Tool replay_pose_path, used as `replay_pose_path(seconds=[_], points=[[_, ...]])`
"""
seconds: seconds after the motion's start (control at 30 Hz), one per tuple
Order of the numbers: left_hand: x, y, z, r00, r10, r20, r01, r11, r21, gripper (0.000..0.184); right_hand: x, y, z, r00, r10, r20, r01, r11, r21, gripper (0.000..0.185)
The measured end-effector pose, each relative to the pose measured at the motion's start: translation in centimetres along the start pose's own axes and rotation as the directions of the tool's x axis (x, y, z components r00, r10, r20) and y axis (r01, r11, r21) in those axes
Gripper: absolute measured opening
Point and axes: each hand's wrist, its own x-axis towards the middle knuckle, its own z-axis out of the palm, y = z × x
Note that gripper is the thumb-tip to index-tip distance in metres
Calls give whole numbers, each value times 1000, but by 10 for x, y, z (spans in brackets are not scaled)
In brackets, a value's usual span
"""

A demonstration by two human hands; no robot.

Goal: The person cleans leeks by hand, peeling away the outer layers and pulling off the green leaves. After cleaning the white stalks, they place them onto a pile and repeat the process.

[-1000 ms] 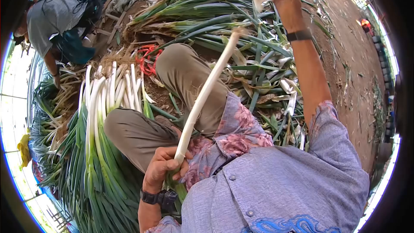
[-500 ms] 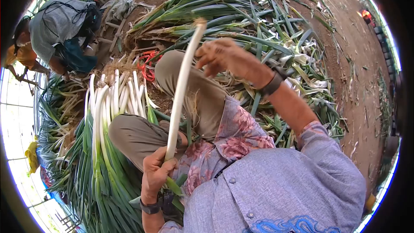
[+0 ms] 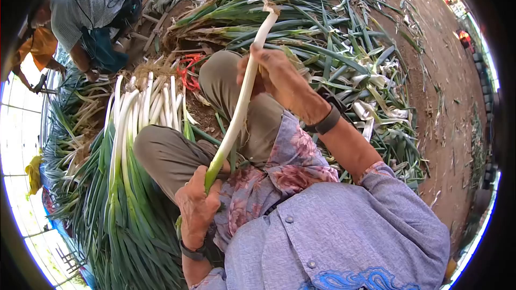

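Note:
A long leek point(image 3: 242, 104) slants up across my lap, its white shank turning green at the lower end. My left hand point(image 3: 198, 204) is closed around that green lower part. Higher up, my right hand point(image 3: 282, 83) has its fingers closed about the white shank, below the root end; some of its fingers are hidden behind the stalk. A thin strip of pale skin point(image 3: 257, 0) sticks out beside the roots at the top. Left of my knee lies a row of leeks point(image 3: 145, 102) with clean white shanks and roots pointing away from me.
Behind my knees lies a heap of leeks point(image 3: 252, 16) with green tops. Stripped leaves and skins point(image 3: 371, 107) litter the ground at right. Red twine point(image 3: 189, 72) lies beyond the row. Another person point(image 3: 91, 16) bends over at upper left, near more leeks point(image 3: 80, 123).
My right hand has come from beside the leek onto its shank. The leek's top has tilted right, and a strip of skin now stands out at its root end.

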Motion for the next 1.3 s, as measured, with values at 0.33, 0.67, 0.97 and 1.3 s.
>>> replay_pose_path(seconds=[0.33,0.67,0.97,1.3], points=[[-6,-7,-1,996,-51,76,60,991,-120,17,-28,52,13,996,-92,18,92,930,-355,48],[-21,-45,2,973,-75,217,126,964,-235,17,-43,57,36,985,-114,-126,23,825,-564,37],[-42,-58,14,972,-66,225,95,988,-118,24,-34,34,-10,991,123,-49,-92,905,415,16],[-50,-76,27,976,-16,216,36,995,-91,28,3,-28,-176,811,-483,-330,579,744,335,17]])
